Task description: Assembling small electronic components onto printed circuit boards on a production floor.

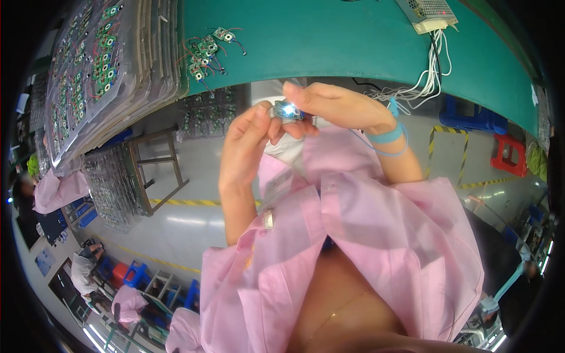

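Between my two hands is a small circuit board (286, 110) with a bright white light shining on it. My left hand (248, 130) pinches its left side between thumb and fingers. From the right, my right hand (329, 107) closes round the other side, its thumb over the top and fingertips underneath. A blue wrist strap (389, 135) circles my right wrist. The board's underside is covered by my fingers. Ahead on the green table (306, 44), several green circuit boards (206, 50) with red and dark wires lie in a loose group.
Stacked clear plastic trays (126, 70) of boards rise at the table's left end. A perforated metal power supply (428, 13) with bundled white cables (435, 76) sits at the far right. A red stool (509, 156) stands on the floor to the right. Other people work at lower left.
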A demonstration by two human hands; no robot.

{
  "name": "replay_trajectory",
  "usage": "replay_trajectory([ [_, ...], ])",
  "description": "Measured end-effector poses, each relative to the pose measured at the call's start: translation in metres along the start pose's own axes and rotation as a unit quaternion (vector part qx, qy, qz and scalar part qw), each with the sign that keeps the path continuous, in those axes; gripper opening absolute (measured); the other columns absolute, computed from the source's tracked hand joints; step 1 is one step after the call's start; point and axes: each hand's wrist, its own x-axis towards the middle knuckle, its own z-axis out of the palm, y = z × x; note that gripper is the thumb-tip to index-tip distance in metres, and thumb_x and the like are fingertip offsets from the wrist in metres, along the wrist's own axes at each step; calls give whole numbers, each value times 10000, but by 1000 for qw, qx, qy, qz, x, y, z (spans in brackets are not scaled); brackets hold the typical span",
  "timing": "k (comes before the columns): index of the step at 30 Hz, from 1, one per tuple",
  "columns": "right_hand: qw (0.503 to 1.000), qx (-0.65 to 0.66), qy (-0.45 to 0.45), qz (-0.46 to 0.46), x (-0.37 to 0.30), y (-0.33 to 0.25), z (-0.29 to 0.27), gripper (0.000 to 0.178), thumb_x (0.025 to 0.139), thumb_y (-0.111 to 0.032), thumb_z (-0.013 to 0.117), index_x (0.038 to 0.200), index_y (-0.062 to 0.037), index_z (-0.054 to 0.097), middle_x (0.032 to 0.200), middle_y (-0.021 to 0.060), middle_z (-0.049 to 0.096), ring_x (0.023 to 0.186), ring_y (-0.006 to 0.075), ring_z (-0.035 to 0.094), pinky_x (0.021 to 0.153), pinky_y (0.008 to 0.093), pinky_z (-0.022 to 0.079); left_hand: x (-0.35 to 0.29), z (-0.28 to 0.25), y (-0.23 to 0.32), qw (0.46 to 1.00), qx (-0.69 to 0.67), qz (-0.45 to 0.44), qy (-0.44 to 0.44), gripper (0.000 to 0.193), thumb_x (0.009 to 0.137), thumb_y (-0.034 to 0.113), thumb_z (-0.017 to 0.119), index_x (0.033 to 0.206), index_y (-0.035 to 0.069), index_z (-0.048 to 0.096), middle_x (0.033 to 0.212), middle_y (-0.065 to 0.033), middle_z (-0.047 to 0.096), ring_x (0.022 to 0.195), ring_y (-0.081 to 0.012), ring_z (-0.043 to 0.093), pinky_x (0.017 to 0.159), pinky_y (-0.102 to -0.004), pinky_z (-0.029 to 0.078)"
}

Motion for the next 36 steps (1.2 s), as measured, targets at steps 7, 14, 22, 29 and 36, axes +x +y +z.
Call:
replay_trajectory([
  [7, 997, 63, 21, -27, 1, 8, 3, 433, 981, -324, 407, 707, -38, 580, 605, 6, 491, 529, 94, 399, 537, 204, 366, 3, 0, -6, 1000, -3, 9, 29, 311, 978, 265, 415, 782, 50, 526, 626, -1, 456, 581, -98, 413, 574, -190, 306],
  [14, 980, 176, 30, -92, 2, 13, 20, 392, 974, -276, 417, 646, -83, 511, 587, -2, 455, 519, 73, 379, 510, 207, 339, 7, -9, -15, 983, -163, 16, -79, 242, 968, 230, 435, 820, 57, 515, 675, 9, 452, 649, -92, 397, 650, -217, 328],
  [22, 912, 191, 117, -343, -3, -34, -31, 154, 963, -179, 414, 895, -93, 523, 621, -19, 471, 508, 88, 393, 482, 215, 319, -4, -24, -43, 991, -112, 48, 58, 362, 995, 283, 360, 675, 120, 408, 603, 16, 343, 595, -105, 354, 637, -247, 327],
  [29, 754, -539, 358, -112, 76, -15, -51, 251, 946, -274, 461, 938, -26, 497, 765, 74, 607, 632, 254, 581, 566, 326, 462, 0, -20, -20, 994, -69, 64, 56, 338, 991, 285, 377, 700, 118, 417, 616, 19, 344, 600, -97, 350, 641, -241, 315],
  [36, 770, -552, 320, -13, 104, -12, -48, 275, 934, -302, 475, 995, -36, 512, 842, 124, 618, 752, 289, 602, 624, 380, 477, 1, -17, -18, 998, -29, 48, 37, 319, 989, 279, 389, 719, 113, 432, 617, 21, 345, 606, -92, 361, 646, -239, 317],
])
